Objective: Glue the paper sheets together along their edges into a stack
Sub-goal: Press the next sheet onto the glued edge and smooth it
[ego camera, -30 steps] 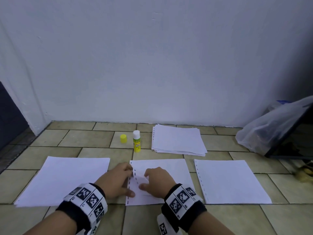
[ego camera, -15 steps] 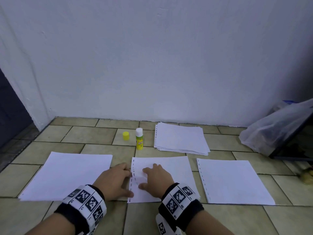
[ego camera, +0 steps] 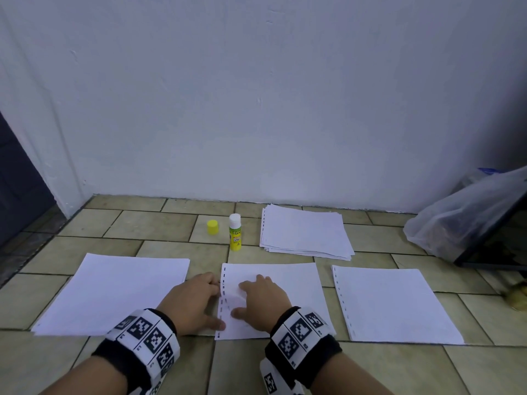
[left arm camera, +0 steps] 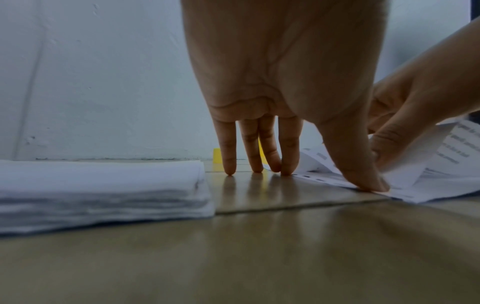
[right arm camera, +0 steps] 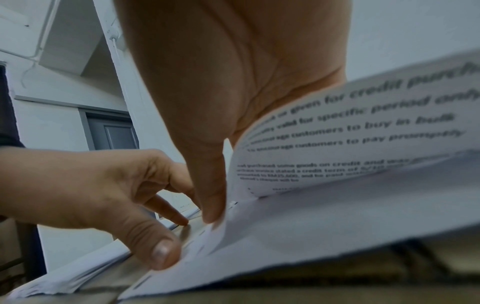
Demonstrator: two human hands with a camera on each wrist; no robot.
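Observation:
Three white paper piles lie in a row on the tiled floor. At the punched left edge of the middle pile point(ego camera: 285, 283), my left hand point(ego camera: 212, 303) stands with straight fingers point(left arm camera: 259, 164) on the tile. Its thumb point(left arm camera: 369, 183) presses the lower sheet point(right arm camera: 311, 236) down. My right hand point(ego camera: 241, 299) pinches the top sheet point(right arm camera: 350, 139) at that edge and bends it up, so the printed underside shows. An uncapped yellow glue stick point(ego camera: 235, 232) stands behind, its yellow cap point(ego camera: 212, 226) to its left.
A thicker left pile point(ego camera: 114, 292) and a right pile point(ego camera: 390, 303) flank the middle one. A loose paper stack point(ego camera: 305, 232) lies at the back by the wall. A plastic bag point(ego camera: 462, 218) and a dark frame sit at far right.
Both hands stay at the middle pile's left edge, and the right fingers have shifted slightly on the sheet. The head view has drifted a little.

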